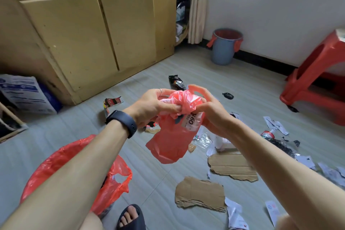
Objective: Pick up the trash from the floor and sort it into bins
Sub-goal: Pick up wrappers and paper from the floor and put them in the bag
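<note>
At seven o'clock a large red bag (56, 164) sits open on the floor (149, 73), under the left forearm. The left hand (151, 106), a dark band on its wrist, pinches the crumpled top of a small red plastic bag (173, 136) at centre, which hangs clear of the floor. The right hand (212, 114) grips the same bunched top from the three o'clock side. Torn cardboard pieces (233, 166) lie at five o'clock. A grey-blue bin (225, 46) stands at one o'clock and a red stool (317, 80) at three.
</note>
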The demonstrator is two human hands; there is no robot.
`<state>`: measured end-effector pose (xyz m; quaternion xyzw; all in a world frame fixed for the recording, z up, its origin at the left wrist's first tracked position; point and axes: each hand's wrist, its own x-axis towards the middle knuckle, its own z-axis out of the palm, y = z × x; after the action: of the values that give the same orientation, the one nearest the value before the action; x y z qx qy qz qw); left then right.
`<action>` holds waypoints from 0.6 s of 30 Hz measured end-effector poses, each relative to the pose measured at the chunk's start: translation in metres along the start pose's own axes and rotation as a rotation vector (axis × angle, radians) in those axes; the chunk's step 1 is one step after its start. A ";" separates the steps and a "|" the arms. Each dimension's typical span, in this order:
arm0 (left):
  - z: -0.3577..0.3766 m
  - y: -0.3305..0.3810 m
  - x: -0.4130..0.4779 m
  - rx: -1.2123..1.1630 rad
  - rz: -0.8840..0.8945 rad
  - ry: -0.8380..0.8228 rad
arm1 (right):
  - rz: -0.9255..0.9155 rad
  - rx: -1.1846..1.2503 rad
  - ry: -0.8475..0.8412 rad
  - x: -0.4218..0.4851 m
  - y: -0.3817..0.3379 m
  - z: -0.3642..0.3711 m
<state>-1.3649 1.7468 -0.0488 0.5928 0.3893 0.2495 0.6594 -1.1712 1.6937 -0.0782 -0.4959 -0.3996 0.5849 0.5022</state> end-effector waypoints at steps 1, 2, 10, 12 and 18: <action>-0.002 -0.001 0.000 0.017 0.025 0.028 | 0.041 0.073 -0.114 -0.001 -0.005 -0.003; -0.003 -0.001 0.001 0.045 0.053 0.056 | 0.081 0.089 -0.232 -0.004 -0.009 -0.004; -0.005 -0.009 0.004 0.093 0.132 0.199 | 0.103 -0.031 -0.174 -0.003 -0.005 0.012; -0.006 -0.011 0.002 0.076 0.082 0.175 | 0.044 0.024 -0.134 -0.002 -0.003 0.015; -0.020 -0.008 0.000 -0.171 -0.040 0.092 | -0.097 -0.030 0.005 0.001 -0.007 0.025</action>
<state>-1.3820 1.7570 -0.0566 0.5144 0.4084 0.2957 0.6936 -1.1939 1.6967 -0.0667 -0.4852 -0.4304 0.5526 0.5234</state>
